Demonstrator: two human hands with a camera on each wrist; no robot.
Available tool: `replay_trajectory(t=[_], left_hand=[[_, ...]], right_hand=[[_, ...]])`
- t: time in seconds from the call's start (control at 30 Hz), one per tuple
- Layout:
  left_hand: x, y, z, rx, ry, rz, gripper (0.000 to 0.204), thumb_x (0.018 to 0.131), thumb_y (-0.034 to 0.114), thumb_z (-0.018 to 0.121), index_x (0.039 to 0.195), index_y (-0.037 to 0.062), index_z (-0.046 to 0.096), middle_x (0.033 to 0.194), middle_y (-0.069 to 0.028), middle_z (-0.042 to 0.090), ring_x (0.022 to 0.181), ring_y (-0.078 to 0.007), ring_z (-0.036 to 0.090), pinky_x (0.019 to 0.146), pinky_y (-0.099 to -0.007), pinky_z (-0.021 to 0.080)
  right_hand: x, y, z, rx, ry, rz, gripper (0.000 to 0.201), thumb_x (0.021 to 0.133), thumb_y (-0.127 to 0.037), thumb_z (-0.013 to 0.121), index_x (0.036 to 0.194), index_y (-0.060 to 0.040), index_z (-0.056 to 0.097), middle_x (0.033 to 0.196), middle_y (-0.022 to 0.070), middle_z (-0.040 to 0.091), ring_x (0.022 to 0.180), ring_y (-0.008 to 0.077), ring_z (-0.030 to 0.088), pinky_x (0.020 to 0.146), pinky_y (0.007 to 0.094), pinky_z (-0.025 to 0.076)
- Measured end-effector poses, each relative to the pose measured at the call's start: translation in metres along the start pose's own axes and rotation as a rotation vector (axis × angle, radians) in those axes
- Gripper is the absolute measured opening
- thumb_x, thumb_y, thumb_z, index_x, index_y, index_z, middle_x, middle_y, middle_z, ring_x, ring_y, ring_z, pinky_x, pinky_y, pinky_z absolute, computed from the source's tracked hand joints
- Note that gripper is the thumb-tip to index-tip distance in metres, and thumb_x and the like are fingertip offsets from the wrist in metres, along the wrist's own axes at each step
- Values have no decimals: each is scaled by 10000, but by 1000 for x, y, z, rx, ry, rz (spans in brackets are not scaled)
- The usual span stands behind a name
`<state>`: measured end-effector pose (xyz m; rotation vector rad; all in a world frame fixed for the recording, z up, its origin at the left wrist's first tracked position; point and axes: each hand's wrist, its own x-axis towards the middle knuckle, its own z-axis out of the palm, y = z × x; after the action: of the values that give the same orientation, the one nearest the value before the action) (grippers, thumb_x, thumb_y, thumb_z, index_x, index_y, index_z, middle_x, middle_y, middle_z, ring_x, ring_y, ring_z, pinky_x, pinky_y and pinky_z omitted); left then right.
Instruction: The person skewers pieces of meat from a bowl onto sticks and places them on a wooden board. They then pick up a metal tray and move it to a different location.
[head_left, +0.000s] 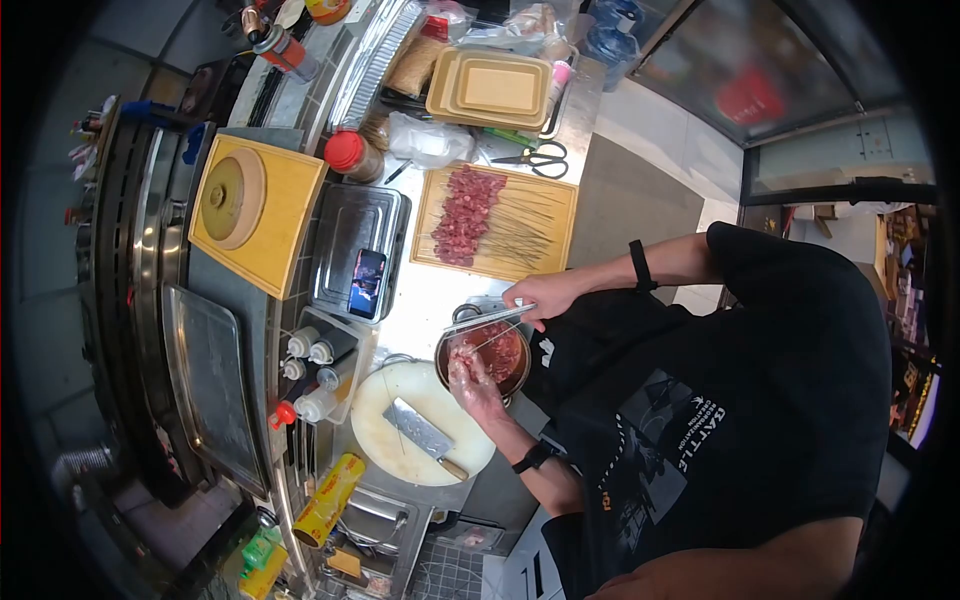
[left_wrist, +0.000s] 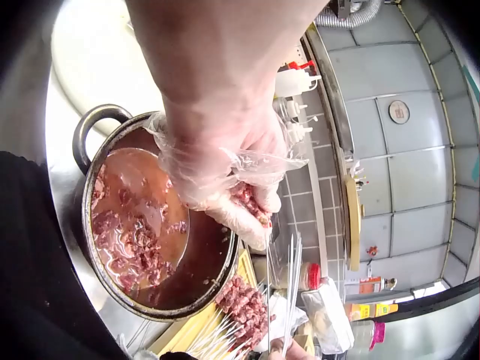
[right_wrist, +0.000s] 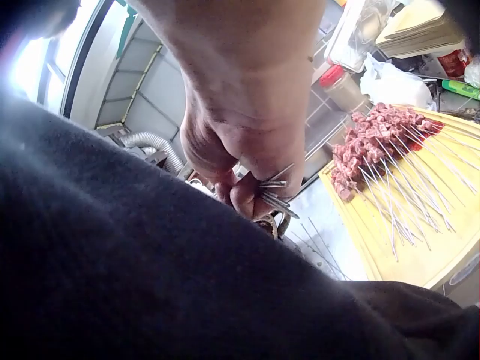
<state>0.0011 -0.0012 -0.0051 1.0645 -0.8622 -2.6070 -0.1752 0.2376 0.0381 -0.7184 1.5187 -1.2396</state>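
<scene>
My left hand (head_left: 476,388), in a clear plastic glove, pinches small pieces of raw meat (left_wrist: 247,201) above the pot (left_wrist: 88,217). A thin skewer (left_wrist: 268,289) runs from those fingers towards my right hand (head_left: 545,294). In the right wrist view, my bare right hand (right_wrist: 240,150) grips a bundle of metal skewers (right_wrist: 277,201), whose ends poke out of the fist. More meat lies in reddish liquid (left_wrist: 142,225) inside the pot. Beyond it, a wooden board (head_left: 424,200) bears a row of meat threaded on skewers (right_wrist: 375,139).
A cleaver (head_left: 418,428) lies on the round white chopping board (head_left: 375,400) left of the pot. Behind stand squeeze bottles (head_left: 302,342) and a metal container with a phone (head_left: 368,282) on it. Scissors (head_left: 545,158) and a red-lidded jar (head_left: 350,155) are near the wooden board.
</scene>
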Motion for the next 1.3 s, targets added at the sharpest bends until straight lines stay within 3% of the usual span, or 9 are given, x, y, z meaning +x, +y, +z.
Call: replay_trajectory(t=[0.07,0.37,0.47,0.57,0.6,0.73,0.83,0.97,1.3], left_hand=[[-4,2,8,43,16,0,216,1019,70,635,1198,-49,612,1149,-128,649,1037,-203,629,947,-286,567],[-6,2,7,76,-6,-130,166,972,23,666,1120,-47,638,1171,-143,655,1054,-238,639,978,-349,562],[-10,-5,21,134,-43,-219,207,971,47,678,1154,-41,637,1195,-148,657,1108,-254,637,1036,-380,542],[-16,-3,37,194,-77,-231,332,977,90,684,1273,-44,616,1258,-166,646,1193,-279,618,1096,-425,511],[-15,1,36,147,-66,-236,484,982,136,688,1396,-66,542,1339,-187,617,1268,-304,584,1154,-452,459],[-13,10,27,20,-146,-149,576,979,136,690,1440,-123,461,1418,-216,568,1343,-327,533,1221,-432,374],[-10,10,15,103,-182,-53,540,983,101,674,1427,-126,469,1424,-220,561,1338,-323,537,1214,-428,385],[-7,12,14,110,-41,-1,415,1028,54,594,1396,-113,501,1381,-220,582,1306,-298,563,1165,-389,448],[-1,9,7,148,117,-29,273,1061,41,533,1307,-75,563,1299,-188,632,1186,-278,638,1068,-370,538]], right_hand=[[2,3,-1,-23,-8,-20,152,963,-15,595,999,-25,448,641,43,694,675,157,726,623,314,496],[4,6,3,-6,-14,1,111,948,-7,593,989,-7,490,643,57,691,644,169,721,598,331,521],[7,-2,5,-20,-15,60,102,967,-17,590,1000,-25,494,651,45,684,676,170,719,622,347,505],[8,-1,8,-17,9,77,102,970,-24,590,1001,-28,492,653,47,684,684,171,725,631,346,506],[8,2,7,-8,24,69,105,971,-28,592,1004,-30,492,655,48,685,683,171,722,633,346,506],[4,4,4,0,57,40,118,972,-43,600,1012,-37,490,659,43,688,677,168,710,642,344,501],[2,3,3,-13,52,21,125,973,-51,605,1013,-39,488,654,30,689,671,160,699,645,340,495],[1,-4,1,-26,40,40,124,973,-56,606,1008,-40,489,641,14,686,664,151,694,653,334,494],[-1,-4,-1,1,50,62,112,973,-48,603,990,-37,493,639,18,686,651,142,690,645,334,496]])
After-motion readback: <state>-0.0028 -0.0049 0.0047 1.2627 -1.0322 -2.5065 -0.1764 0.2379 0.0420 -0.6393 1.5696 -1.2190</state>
